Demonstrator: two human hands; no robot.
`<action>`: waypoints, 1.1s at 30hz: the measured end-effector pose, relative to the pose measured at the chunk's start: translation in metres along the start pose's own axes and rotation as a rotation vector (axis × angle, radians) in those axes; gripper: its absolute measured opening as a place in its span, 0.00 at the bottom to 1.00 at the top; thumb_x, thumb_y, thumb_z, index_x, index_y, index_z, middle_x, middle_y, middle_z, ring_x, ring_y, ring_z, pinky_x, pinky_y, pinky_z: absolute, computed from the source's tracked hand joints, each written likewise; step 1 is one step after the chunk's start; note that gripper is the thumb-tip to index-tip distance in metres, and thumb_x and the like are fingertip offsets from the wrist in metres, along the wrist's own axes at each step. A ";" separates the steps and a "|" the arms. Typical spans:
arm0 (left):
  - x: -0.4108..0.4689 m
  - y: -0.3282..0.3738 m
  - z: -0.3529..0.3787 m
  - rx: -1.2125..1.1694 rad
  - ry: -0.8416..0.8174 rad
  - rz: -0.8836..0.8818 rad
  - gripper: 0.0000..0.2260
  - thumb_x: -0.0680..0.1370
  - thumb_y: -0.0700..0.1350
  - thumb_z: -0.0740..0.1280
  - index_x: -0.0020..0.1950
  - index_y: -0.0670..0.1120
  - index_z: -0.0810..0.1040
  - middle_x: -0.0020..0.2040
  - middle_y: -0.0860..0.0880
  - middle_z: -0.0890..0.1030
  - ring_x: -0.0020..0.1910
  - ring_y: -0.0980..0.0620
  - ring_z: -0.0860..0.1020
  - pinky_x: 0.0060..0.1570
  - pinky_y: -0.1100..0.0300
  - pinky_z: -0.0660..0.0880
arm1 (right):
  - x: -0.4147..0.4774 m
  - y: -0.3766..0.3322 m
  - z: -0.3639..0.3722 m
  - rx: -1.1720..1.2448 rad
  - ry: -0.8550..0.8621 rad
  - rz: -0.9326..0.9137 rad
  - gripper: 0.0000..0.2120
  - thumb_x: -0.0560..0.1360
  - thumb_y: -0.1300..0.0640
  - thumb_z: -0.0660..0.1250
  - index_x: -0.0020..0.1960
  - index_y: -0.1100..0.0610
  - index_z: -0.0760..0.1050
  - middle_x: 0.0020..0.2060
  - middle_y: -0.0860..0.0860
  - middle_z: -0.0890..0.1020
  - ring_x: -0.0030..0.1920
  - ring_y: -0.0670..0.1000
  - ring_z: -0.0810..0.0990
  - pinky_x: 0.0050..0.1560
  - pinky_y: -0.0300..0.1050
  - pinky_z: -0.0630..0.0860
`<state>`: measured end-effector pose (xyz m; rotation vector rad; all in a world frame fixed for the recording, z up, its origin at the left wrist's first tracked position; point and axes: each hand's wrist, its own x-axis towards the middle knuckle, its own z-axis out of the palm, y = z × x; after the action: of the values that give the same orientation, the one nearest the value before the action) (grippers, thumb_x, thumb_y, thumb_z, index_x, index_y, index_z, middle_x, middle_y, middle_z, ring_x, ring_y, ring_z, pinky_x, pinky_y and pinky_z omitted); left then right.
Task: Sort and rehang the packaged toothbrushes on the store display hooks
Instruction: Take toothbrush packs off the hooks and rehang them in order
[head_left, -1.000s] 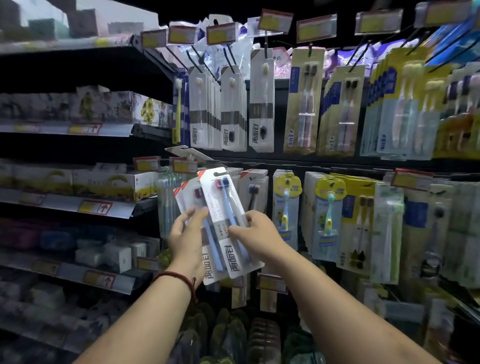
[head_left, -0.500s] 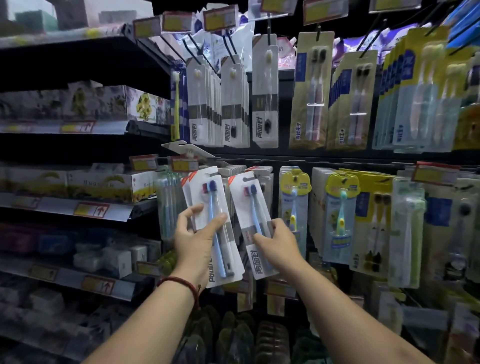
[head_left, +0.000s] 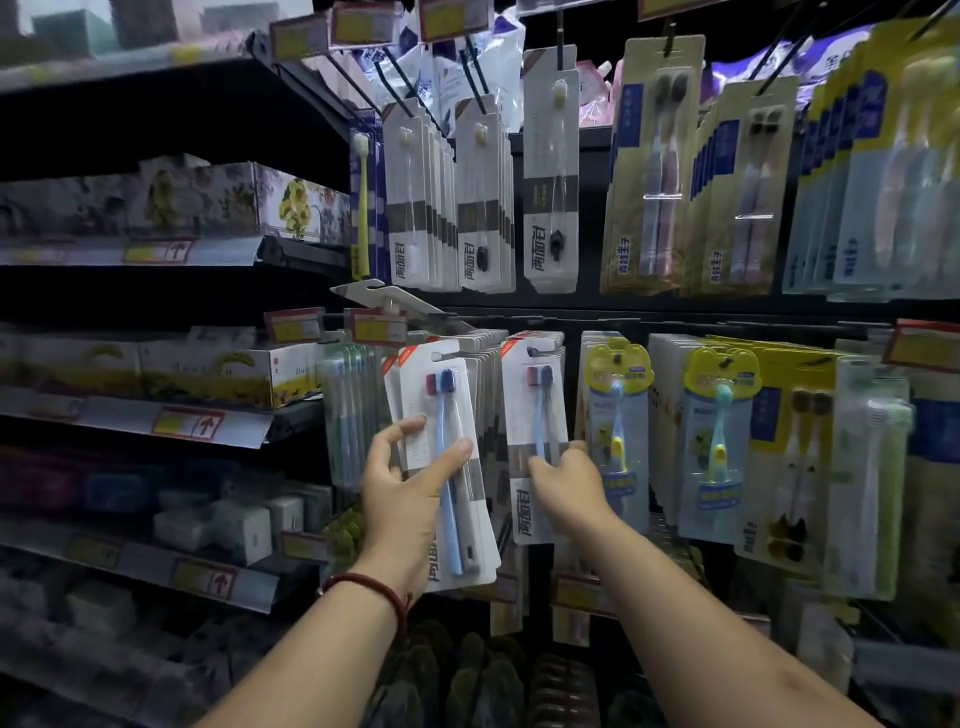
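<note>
My left hand (head_left: 405, 488) grips a white twin-pack of toothbrushes (head_left: 441, 415) with a red and a blue brush head, tilted slightly, in front of a row of similar packs. My right hand (head_left: 566, 478) holds the lower half of a second white twin-pack (head_left: 535, 395), upright, its top hole up at a display hook (head_left: 537, 349) in the lower row. Whether the pack hangs on the hook is hard to tell. A red cord bracelet is on my left wrist.
Yellow children's toothbrush packs (head_left: 618, 415) hang right of my right hand. An upper row of hooks carries white packs (head_left: 550, 171) and gold packs (head_left: 654, 166). Shelves with boxes (head_left: 218, 369) run along the left. A loose white pack (head_left: 384, 299) lies across the hooks above my left hand.
The two packs, held overlapped a second ago, have been separated. My right hand has carried its pack right and up to the hook row; my left hand keeps the other pack.
</note>
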<state>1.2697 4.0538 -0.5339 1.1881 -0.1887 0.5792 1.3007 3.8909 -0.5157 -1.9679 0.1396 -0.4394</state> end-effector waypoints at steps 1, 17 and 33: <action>0.000 0.000 -0.001 0.007 -0.004 0.005 0.21 0.69 0.46 0.83 0.59 0.55 0.79 0.63 0.54 0.79 0.64 0.53 0.76 0.56 0.59 0.73 | 0.003 -0.001 0.001 -0.042 -0.007 0.022 0.21 0.83 0.55 0.62 0.71 0.64 0.62 0.55 0.60 0.80 0.45 0.54 0.81 0.37 0.45 0.75; -0.023 0.022 -0.017 0.038 0.033 0.100 0.12 0.77 0.44 0.76 0.58 0.56 0.80 0.58 0.60 0.79 0.52 0.73 0.76 0.49 0.64 0.73 | -0.084 -0.039 -0.008 0.014 -0.442 -0.239 0.16 0.77 0.49 0.72 0.62 0.54 0.76 0.54 0.53 0.83 0.52 0.52 0.84 0.53 0.55 0.83; -0.020 0.011 -0.021 0.242 0.120 -0.010 0.18 0.81 0.30 0.58 0.48 0.52 0.77 0.46 0.47 0.81 0.37 0.49 0.75 0.33 0.62 0.73 | -0.072 -0.007 -0.008 0.067 -0.160 -0.181 0.07 0.81 0.60 0.68 0.58 0.57 0.81 0.50 0.51 0.85 0.53 0.51 0.84 0.55 0.48 0.81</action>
<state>1.2440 4.0686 -0.5417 1.3826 -0.0105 0.6764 1.2303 3.9082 -0.5243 -1.9478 -0.1547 -0.3962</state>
